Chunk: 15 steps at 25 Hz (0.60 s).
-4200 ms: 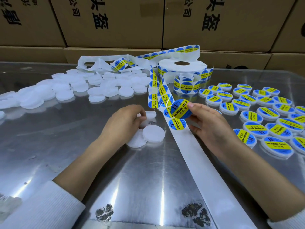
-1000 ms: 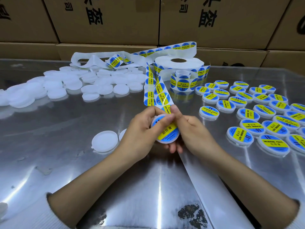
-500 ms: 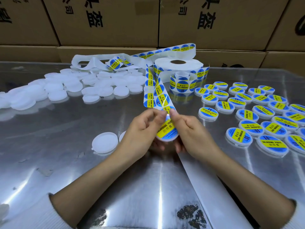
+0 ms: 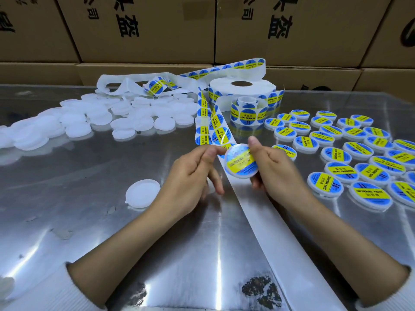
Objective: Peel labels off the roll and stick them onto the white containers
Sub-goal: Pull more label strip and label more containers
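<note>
Head view is showing the right hand [image 4: 272, 169] holding a labelled container [image 4: 240, 162] above the bench [image 4: 67, 176], its thumb and fingers curling round the right edge in a pinching grip; the left hand [image 4: 190, 176] is sitting just beside the container, thumb tip touching its left rim, fingers loosely curled and gripping nothing; the label roll [image 4: 242, 87] is standing at the back, its strip [image 4: 213, 129] trailing down under the hands; one bare white container [image 4: 142, 193] is lying left of the left hand; more unlabelled ones [image 4: 101, 117] are lying far left; finished ones [image 4: 350, 153] are filling the right side; cardboard boxes [image 4: 157, 30] are lining the rear.
</note>
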### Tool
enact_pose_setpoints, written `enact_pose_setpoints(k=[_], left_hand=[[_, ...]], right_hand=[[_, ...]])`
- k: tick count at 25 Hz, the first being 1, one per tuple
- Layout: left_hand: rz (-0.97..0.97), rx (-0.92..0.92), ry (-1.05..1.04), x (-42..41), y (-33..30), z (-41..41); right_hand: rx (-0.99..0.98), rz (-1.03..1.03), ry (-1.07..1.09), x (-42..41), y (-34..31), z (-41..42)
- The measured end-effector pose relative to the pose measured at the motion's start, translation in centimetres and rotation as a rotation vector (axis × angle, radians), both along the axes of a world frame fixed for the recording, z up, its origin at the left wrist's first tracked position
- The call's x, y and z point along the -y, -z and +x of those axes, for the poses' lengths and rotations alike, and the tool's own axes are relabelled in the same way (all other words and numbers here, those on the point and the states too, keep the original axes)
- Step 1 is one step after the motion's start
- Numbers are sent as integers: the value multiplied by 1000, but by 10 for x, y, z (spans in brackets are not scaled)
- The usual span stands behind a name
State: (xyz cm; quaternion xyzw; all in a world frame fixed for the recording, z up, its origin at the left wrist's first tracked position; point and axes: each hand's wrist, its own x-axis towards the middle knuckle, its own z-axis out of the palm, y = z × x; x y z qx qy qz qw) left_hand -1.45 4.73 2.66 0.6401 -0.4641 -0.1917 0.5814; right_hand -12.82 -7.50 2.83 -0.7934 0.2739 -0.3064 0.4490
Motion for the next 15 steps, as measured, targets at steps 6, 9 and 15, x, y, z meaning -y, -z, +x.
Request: enact_pose_setpoints(k=[6,9,15], left_hand=[[178,571,-160,-4,6,14],[327,685,-113,-4,15,19],[355,685,-84,-2,21,26]], right_hand=[[-399,-227,302,21,3,-14],[-575,-299,432,25,4,-16],[-524,-492,462,21,-1,-17]])
